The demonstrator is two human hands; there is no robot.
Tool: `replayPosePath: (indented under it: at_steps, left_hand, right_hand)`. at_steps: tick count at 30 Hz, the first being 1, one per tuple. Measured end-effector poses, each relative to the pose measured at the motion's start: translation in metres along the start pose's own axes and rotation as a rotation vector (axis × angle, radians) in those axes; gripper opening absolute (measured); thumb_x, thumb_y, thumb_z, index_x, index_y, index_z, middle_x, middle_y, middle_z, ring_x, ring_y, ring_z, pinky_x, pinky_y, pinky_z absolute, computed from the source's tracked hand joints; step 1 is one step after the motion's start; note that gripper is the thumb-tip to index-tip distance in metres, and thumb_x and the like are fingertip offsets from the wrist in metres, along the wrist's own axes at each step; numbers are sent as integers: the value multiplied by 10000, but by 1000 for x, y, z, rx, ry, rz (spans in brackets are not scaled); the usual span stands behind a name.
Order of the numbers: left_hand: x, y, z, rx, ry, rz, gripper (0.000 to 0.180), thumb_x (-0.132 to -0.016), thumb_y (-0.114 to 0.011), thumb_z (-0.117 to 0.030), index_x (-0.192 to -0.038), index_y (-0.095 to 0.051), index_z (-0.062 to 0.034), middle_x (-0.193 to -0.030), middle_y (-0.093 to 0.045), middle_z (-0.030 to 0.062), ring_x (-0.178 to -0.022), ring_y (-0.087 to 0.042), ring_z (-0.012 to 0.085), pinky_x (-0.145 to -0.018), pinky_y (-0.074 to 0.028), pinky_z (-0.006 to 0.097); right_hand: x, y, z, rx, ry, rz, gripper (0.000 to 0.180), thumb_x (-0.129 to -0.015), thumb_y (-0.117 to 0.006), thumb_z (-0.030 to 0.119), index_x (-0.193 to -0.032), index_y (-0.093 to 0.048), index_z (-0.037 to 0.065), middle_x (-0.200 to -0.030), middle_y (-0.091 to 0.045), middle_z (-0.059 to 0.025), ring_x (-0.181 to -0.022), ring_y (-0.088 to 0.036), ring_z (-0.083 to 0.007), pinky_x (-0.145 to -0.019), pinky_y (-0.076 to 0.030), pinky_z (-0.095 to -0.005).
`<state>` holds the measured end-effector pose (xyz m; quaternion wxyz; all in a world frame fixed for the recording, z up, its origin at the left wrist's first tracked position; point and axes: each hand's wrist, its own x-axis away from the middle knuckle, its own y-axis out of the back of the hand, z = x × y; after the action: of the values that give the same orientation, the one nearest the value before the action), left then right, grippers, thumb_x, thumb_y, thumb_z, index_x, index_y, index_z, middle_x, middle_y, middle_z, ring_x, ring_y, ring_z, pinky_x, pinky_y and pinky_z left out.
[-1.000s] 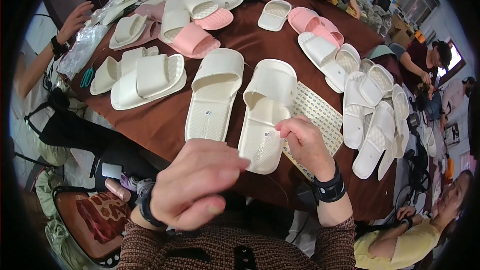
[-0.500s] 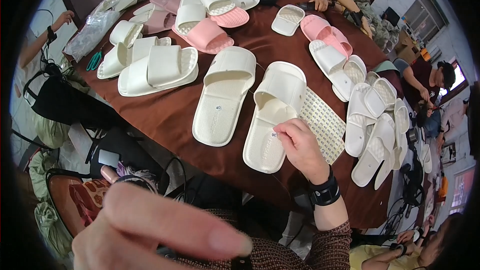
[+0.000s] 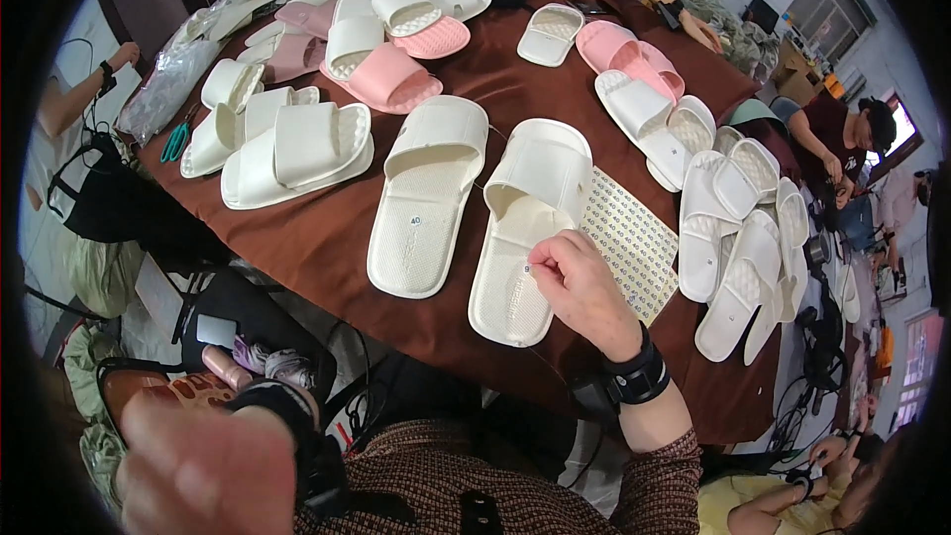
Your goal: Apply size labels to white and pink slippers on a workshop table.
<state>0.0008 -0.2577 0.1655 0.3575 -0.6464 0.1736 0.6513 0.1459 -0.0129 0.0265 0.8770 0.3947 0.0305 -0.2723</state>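
Two white slippers lie side by side near the front edge of the table, their open ends toward me. Over the insole of the right slipper [image 3: 503, 309], my right hand [image 3: 586, 292] has thumb and forefinger pinched on a small round sticker [image 3: 529, 268], partly hidden by the fingertips. The left slipper [image 3: 414, 253] carries a round sticker [image 3: 415, 222] on its insole. Beside my right hand, partly under the right slipper, lies a sheet of small round stickers [image 3: 634, 238]. My left hand [image 3: 208, 461] is raised at the lower left, off the table, its fingers smeared by motion.
White slippers [image 3: 297, 154] and pink slippers [image 3: 396, 79] lie at the left and back. More white slippers [image 3: 733, 248] are heaped at the right. Teal-handled scissors [image 3: 175, 142] lie at the left edge. Other people work around the brown-covered table [image 3: 327, 248].
My left hand has drawn back to the lower left, away from the front of the view. My right hand stays pinched over the right slipper's insole. The whole view has shifted slightly.
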Motion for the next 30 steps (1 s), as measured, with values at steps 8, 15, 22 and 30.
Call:
replayPosePath:
  at_steps: [8,15,22,30]
  left_hand:
    - [96,-6,30,-138,1091,566,243,-849,-536,113,-1043,-661,36,-940,-631,133,-749,-626,168,-624,-489,255]
    - [172,-26,46,-243,990,686,262,-805,-633,64,-1060,-647,10,-988,-629,131,-873,-608,292,-767,-498,359]
    - [180,-33,45,-372,793,873,304,-777,-688,-7,-1075,-624,-8,-1050,-612,108,-925,-580,295,-808,-459,386]
    - [176,-33,43,-374,830,870,279,-773,-694,0,-1046,-635,-16,-1055,-619,117,-941,-586,315,-822,-475,394]
  right_hand:
    - [2,4,1,92,36,-4,109,-809,-643,5,-868,-555,28,-870,-595,-120,-870,-559,-341,-768,-470,-417]
    - [0,-2,2,58,63,-1,110,-810,-628,1,-896,-562,27,-882,-594,-133,-872,-556,-353,-777,-468,-431]
    - [3,1,4,110,94,17,116,-828,-610,5,-936,-575,28,-930,-578,-137,-910,-548,-353,-801,-467,-439]
    - [2,-2,3,96,77,25,145,-827,-608,-2,-960,-554,20,-918,-574,-144,-903,-547,-358,-801,-465,-437]
